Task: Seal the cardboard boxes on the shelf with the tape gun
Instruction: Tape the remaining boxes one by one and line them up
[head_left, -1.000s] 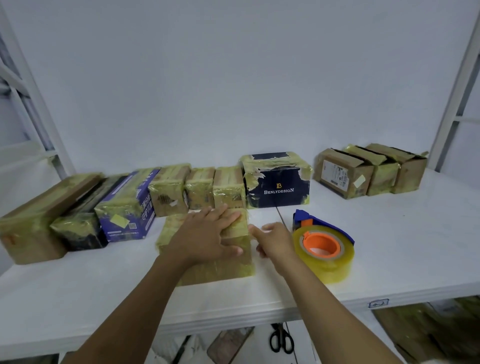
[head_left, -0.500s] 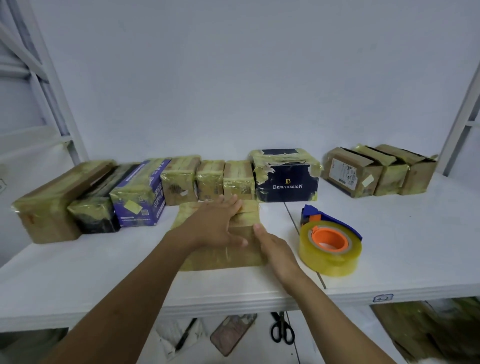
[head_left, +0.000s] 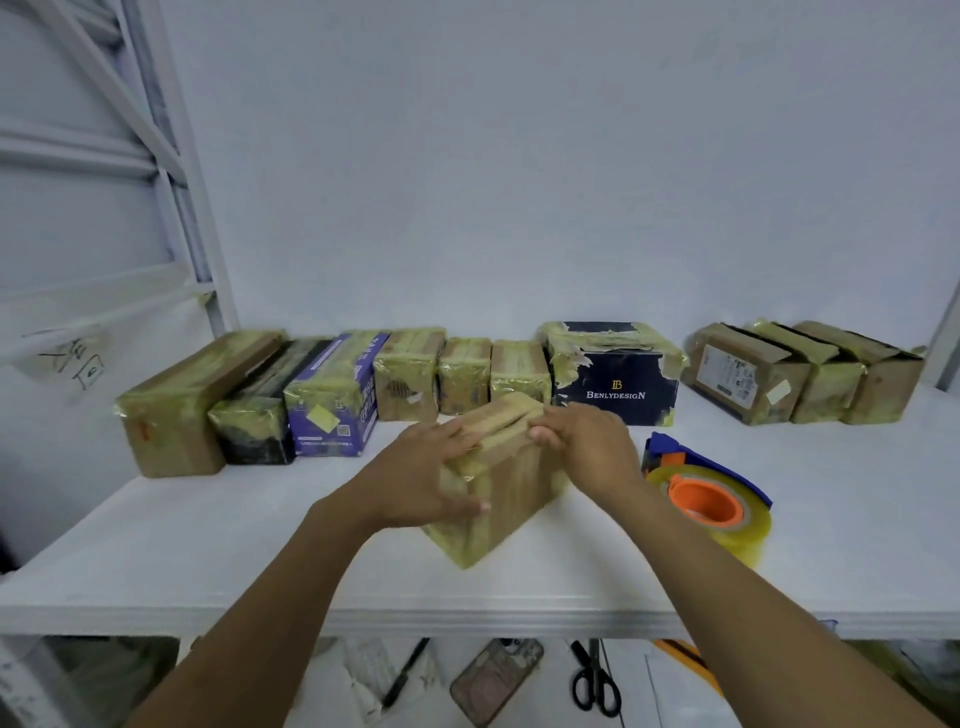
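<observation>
A taped cardboard box (head_left: 506, 499) stands tilted on one lower edge in the middle of the white shelf (head_left: 208, 551). My left hand (head_left: 415, 478) grips its left side, thumb low on the front face. My right hand (head_left: 587, 447) holds the top right corner. The tape gun (head_left: 706, 493), blue with an orange hub and a yellowish roll, lies on the shelf just right of my right hand, untouched.
A row of taped boxes lines the back wall, among them a purple one (head_left: 332, 400) and a dark Benlydesign box (head_left: 615, 379); three brown boxes (head_left: 800, 374) stand at the right. Scissors (head_left: 595, 680), a phone (head_left: 496, 680) and a pen (head_left: 408, 673) lie below the shelf.
The box lay flat under my left hand; now both hands have tipped it up onto an edge. My right hand moved from its right side to the top corner.
</observation>
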